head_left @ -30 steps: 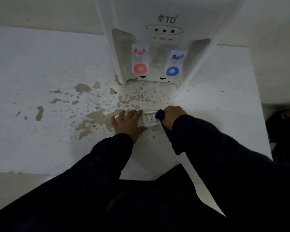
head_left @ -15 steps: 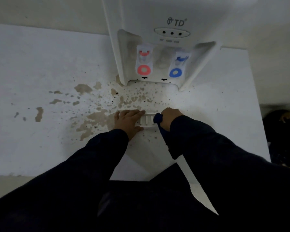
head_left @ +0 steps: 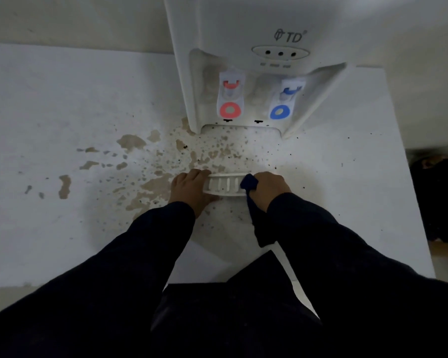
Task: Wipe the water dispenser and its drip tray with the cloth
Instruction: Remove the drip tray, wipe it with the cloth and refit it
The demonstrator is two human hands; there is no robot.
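1. The left hand (head_left: 189, 190) lies on the left end of the tray (head_left: 224, 184). Its fingers (head_left: 201, 174) are pressed together and curl over the tray's far rim, so it grips that end.
2. The right hand (head_left: 268, 187) is closed in a fist round the cloth (head_left: 249, 182) at the tray's right end. Whether the fingers also clasp the tray cannot be told; they are hidden under the hand and the cloth.
3. A dark blue bunch of the cloth sticks out of the fist and touches the tray's slotted top. The rest of it hangs down beside the right wrist, toward the person.
4. The tray is white, with a row of slots across its top. It is out of the dispenser (head_left: 256, 73) and is held between the two hands, well in front of the base.
5. Both sleeves (head_left: 130, 267) are dark and reach to the wrists.
6. The table (head_left: 49, 104) under the hands is white, with brown stains (head_left: 150, 187) and specks spread to the left of the tray and up to the dispenser's foot.
7. The dispenser stands at the far edge of the table. In its recess a red tap (head_left: 230, 99) sits on the left and a blue tap (head_left: 286, 102) on the right. Above them are three small dots in an oval panel and the letters TD.
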